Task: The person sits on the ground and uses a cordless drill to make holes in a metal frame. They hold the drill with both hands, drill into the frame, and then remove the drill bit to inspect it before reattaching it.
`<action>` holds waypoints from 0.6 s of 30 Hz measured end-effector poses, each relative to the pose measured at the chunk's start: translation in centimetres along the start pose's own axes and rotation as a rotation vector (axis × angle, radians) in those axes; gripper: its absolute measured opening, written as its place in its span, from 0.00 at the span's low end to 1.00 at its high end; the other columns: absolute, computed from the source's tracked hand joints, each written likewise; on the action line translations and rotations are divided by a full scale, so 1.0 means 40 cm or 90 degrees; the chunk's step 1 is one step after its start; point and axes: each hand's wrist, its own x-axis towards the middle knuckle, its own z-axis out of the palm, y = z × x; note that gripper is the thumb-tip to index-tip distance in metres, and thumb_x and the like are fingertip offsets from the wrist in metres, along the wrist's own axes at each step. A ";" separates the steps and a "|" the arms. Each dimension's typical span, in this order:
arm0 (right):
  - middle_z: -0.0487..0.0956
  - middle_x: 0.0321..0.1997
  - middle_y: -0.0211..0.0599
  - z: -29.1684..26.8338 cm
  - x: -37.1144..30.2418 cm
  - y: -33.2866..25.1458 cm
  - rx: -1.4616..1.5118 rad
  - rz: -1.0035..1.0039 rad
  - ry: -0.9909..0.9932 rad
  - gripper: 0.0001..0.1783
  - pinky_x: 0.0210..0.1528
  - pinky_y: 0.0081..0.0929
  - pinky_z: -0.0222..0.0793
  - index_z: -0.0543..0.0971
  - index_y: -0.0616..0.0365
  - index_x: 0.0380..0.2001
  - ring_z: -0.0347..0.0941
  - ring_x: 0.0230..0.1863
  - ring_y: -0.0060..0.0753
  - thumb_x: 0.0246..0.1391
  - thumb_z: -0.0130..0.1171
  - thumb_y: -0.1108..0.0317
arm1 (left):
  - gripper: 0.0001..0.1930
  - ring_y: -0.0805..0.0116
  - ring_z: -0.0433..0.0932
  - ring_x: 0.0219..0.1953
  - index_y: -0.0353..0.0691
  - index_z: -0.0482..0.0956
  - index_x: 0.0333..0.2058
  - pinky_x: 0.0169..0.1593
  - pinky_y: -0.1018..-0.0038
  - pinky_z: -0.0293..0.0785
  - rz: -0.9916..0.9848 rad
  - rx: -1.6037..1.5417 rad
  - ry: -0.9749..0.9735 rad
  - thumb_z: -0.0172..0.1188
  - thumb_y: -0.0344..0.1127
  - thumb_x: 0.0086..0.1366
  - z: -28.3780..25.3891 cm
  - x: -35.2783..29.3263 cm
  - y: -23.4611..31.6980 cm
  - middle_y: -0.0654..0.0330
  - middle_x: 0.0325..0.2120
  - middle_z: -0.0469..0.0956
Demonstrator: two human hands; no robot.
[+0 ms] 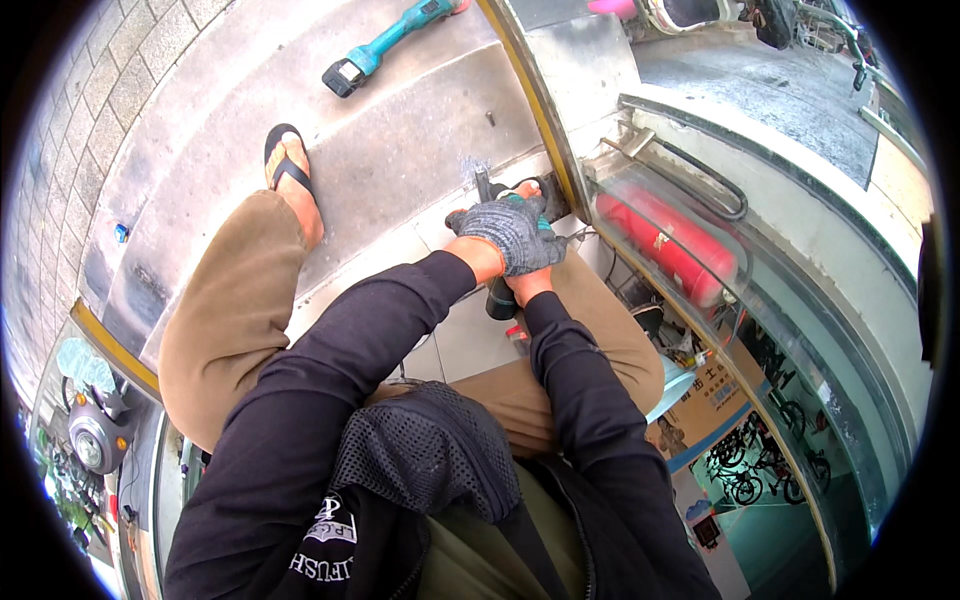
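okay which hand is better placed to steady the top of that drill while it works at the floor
Left, probably. The gloved left hand already lies over the top of the drill, while the right hand sits lower, around its grip, mostly hidden.

Knitted grey cloth glove [512,232] over a matt plastic drill [500,297]; rough concrete step [400,140]; glossy red metal extinguisher [665,245] behind smooth glass.
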 end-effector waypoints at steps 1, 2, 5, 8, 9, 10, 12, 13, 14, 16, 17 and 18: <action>0.83 0.60 0.46 -0.002 -0.002 -0.002 0.000 0.004 -0.001 0.27 0.71 0.50 0.64 0.79 0.55 0.61 0.77 0.66 0.50 0.63 0.67 0.56 | 0.39 0.47 0.81 0.64 0.40 0.78 0.65 0.66 0.52 0.77 0.009 -0.011 0.027 0.59 0.64 0.65 0.006 -0.001 -0.003 0.54 0.73 0.72; 0.83 0.60 0.46 -0.002 -0.001 -0.005 0.002 0.007 -0.001 0.26 0.71 0.50 0.64 0.79 0.55 0.61 0.77 0.66 0.50 0.63 0.67 0.56 | 0.39 0.46 0.81 0.64 0.40 0.79 0.65 0.66 0.53 0.77 0.010 -0.002 0.022 0.59 0.64 0.64 0.009 0.002 -0.006 0.53 0.72 0.73; 0.83 0.60 0.46 -0.009 -0.002 -0.020 0.019 0.024 -0.011 0.26 0.72 0.50 0.64 0.79 0.55 0.61 0.77 0.66 0.51 0.63 0.67 0.55 | 0.40 0.46 0.81 0.63 0.40 0.79 0.65 0.65 0.53 0.78 0.000 0.013 0.006 0.60 0.64 0.64 0.011 0.008 -0.010 0.52 0.71 0.75; 0.82 0.61 0.47 -0.011 -0.011 -0.014 0.025 0.019 -0.003 0.27 0.72 0.49 0.64 0.79 0.54 0.61 0.76 0.66 0.51 0.63 0.67 0.55 | 0.40 0.45 0.81 0.63 0.40 0.78 0.65 0.65 0.53 0.78 -0.010 0.010 -0.015 0.60 0.64 0.63 -0.006 -0.001 0.004 0.51 0.70 0.75; 0.82 0.62 0.47 -0.009 -0.015 -0.015 0.039 0.023 -0.003 0.27 0.72 0.50 0.63 0.79 0.54 0.61 0.76 0.67 0.51 0.63 0.67 0.55 | 0.40 0.45 0.81 0.63 0.41 0.78 0.65 0.65 0.53 0.78 -0.002 0.011 -0.019 0.60 0.64 0.63 -0.001 0.004 -0.004 0.51 0.70 0.76; 0.82 0.62 0.47 -0.007 -0.019 -0.015 0.043 0.028 -0.011 0.27 0.72 0.50 0.63 0.79 0.54 0.62 0.76 0.67 0.50 0.63 0.67 0.55 | 0.40 0.45 0.81 0.63 0.40 0.78 0.65 0.65 0.53 0.78 0.003 0.006 -0.002 0.60 0.64 0.63 0.008 0.002 -0.010 0.51 0.69 0.76; 0.82 0.63 0.47 -0.006 -0.002 -0.010 0.040 0.033 -0.027 0.28 0.73 0.50 0.63 0.78 0.53 0.63 0.76 0.67 0.50 0.63 0.67 0.54 | 0.40 0.45 0.82 0.63 0.40 0.79 0.64 0.65 0.53 0.78 0.018 -0.009 0.059 0.60 0.64 0.63 0.023 0.004 -0.013 0.49 0.67 0.78; 0.82 0.62 0.47 -0.004 -0.004 -0.005 0.044 0.040 -0.030 0.29 0.72 0.50 0.64 0.78 0.53 0.63 0.76 0.67 0.50 0.63 0.67 0.54 | 0.40 0.45 0.82 0.63 0.40 0.79 0.64 0.65 0.53 0.78 0.019 -0.010 0.062 0.60 0.64 0.63 0.028 0.003 -0.014 0.49 0.67 0.78; 0.82 0.62 0.47 -0.002 0.000 0.000 0.048 0.044 -0.033 0.29 0.72 0.50 0.64 0.78 0.53 0.63 0.76 0.67 0.50 0.63 0.67 0.54 | 0.40 0.46 0.82 0.62 0.40 0.79 0.64 0.65 0.54 0.78 0.019 -0.010 0.068 0.60 0.64 0.63 0.031 0.005 -0.016 0.49 0.66 0.79; 0.82 0.62 0.47 0.004 -0.003 0.006 0.060 0.045 -0.025 0.30 0.71 0.50 0.66 0.77 0.53 0.64 0.76 0.67 0.49 0.63 0.68 0.54 | 0.40 0.46 0.82 0.63 0.40 0.79 0.64 0.65 0.54 0.78 0.010 0.000 0.022 0.60 0.64 0.63 0.010 0.002 -0.008 0.49 0.66 0.79; 0.82 0.62 0.47 0.004 -0.001 0.011 0.056 0.038 -0.020 0.30 0.70 0.50 0.66 0.77 0.53 0.64 0.76 0.67 0.49 0.62 0.68 0.54 | 0.40 0.46 0.82 0.63 0.40 0.79 0.64 0.65 0.54 0.78 0.010 0.001 0.008 0.60 0.64 0.63 0.002 0.004 -0.004 0.49 0.66 0.79; 0.82 0.62 0.47 0.005 0.001 0.013 0.034 0.019 -0.018 0.30 0.70 0.50 0.67 0.77 0.54 0.64 0.76 0.67 0.49 0.62 0.68 0.54 | 0.40 0.47 0.82 0.63 0.40 0.79 0.64 0.65 0.54 0.78 0.013 -0.008 0.012 0.60 0.64 0.63 0.006 0.010 -0.010 0.49 0.66 0.79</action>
